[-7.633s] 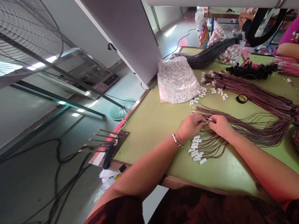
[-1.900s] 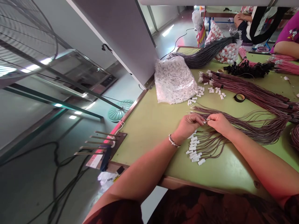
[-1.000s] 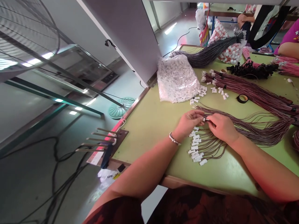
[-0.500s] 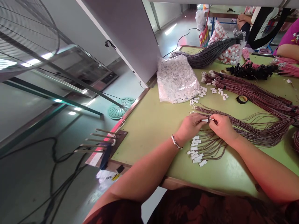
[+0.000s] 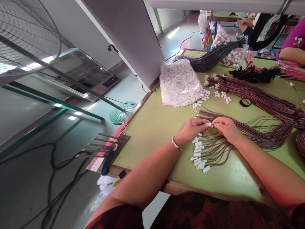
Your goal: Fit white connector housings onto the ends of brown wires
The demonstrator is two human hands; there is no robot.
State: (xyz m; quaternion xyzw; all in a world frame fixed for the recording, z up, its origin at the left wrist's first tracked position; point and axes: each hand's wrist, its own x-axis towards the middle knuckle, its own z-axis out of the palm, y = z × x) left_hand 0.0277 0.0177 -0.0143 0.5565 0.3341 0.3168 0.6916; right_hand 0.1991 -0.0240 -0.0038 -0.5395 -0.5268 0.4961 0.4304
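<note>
My left hand (image 5: 195, 128) pinches a small white connector (image 5: 209, 124) above the green table (image 5: 147, 133). Close beside it, my right hand (image 5: 225, 128) has its fingertips pressed on a thin brown wire at the connector's right end. How far the wire sits inside cannot be made out. Below my hands lie several brown wires (image 5: 220, 154) with white connectors (image 5: 197, 155) on their left ends. A long bundle of brown wires (image 5: 264, 135) runs to the right behind my right hand, its bare tips pointing left.
A clear bag of white connectors (image 5: 180, 83) lies behind my hands, with loose connectors beside it. Black tape (image 5: 245, 102), more brown bundles (image 5: 259, 92) and a dark bundle (image 5: 212, 57) lie farther back. Metal prongs (image 5: 100, 146) stick out at the left edge. A person's arm (image 5: 292, 54) rests at far right.
My two hands have come closer together, and the fingertips of my right hand now meet the connector's end. Less of the connector shows between my left fingers. The view has shifted slightly.
</note>
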